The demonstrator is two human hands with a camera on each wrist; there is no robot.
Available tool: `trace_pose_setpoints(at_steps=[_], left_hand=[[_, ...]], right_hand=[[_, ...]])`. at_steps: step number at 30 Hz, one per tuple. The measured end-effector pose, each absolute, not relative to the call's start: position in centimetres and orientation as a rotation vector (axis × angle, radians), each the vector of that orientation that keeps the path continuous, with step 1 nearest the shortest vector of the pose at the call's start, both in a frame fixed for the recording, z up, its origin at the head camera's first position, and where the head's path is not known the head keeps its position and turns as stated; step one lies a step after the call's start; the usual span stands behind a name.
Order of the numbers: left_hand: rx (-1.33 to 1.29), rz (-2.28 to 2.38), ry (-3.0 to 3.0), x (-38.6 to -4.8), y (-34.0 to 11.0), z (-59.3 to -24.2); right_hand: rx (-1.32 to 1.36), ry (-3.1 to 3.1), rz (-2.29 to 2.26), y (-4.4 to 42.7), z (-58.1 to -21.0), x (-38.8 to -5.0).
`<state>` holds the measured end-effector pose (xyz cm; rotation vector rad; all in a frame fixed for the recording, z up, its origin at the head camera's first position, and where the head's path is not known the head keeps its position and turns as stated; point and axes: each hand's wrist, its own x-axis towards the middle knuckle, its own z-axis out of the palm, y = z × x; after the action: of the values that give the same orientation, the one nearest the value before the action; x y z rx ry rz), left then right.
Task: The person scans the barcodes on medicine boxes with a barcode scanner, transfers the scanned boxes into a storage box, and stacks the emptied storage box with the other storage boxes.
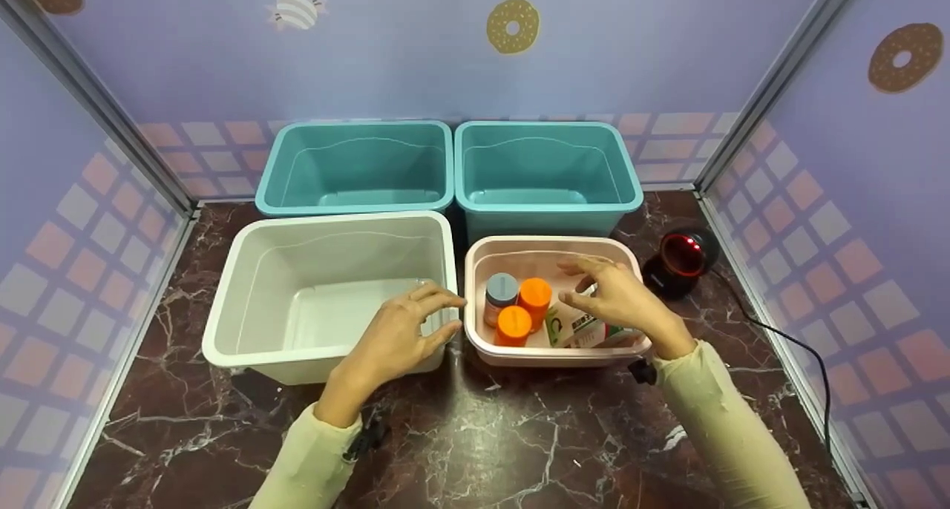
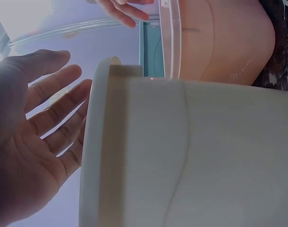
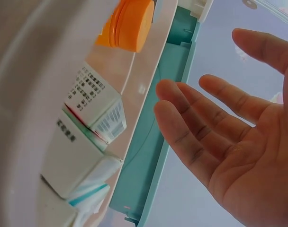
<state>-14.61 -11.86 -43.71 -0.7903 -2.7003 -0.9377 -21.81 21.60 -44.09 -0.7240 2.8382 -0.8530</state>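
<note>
My left hand (image 1: 401, 331) hovers over the right side of the white bin (image 1: 223, 301), fingers relaxed and holding nothing. In the left wrist view its palm faces the bin's rim. Above the pink bin (image 1: 475, 346) is my right hand (image 1: 620, 297), with loosely bent fingers and nothing in them. Inside the pink bin stand two orange-capped bottles (image 1: 535, 294) and a grey-capped bottle (image 1: 502, 290) on the left. On the right lie several medicine boxes (image 3: 73, 156), partly hidden by the right hand in the head view.
Two teal bins (image 1: 356, 168) stand side by side at the back. A black device (image 1: 679, 260) with a red glow sits right of the pink bin, its cable (image 1: 794, 335) running along the right wall. Dark marbled table surface (image 1: 505, 442) shows in front.
</note>
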Motion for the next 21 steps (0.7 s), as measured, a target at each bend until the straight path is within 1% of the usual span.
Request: trace_pose_setpoints(at_steps=[11,21], left_hand=[[-0.841,-0.988,-2.689,-14.3,-11.0,-43.9],[-0.899,-0.999,-2.675,-14.1,-10.3,-44.0]], right_hand=[[-0.785,2.823,-0.908,21.1,-44.4,-21.7],[-0.733,2.839,-0.905,20.8,-44.8,-21.3]])
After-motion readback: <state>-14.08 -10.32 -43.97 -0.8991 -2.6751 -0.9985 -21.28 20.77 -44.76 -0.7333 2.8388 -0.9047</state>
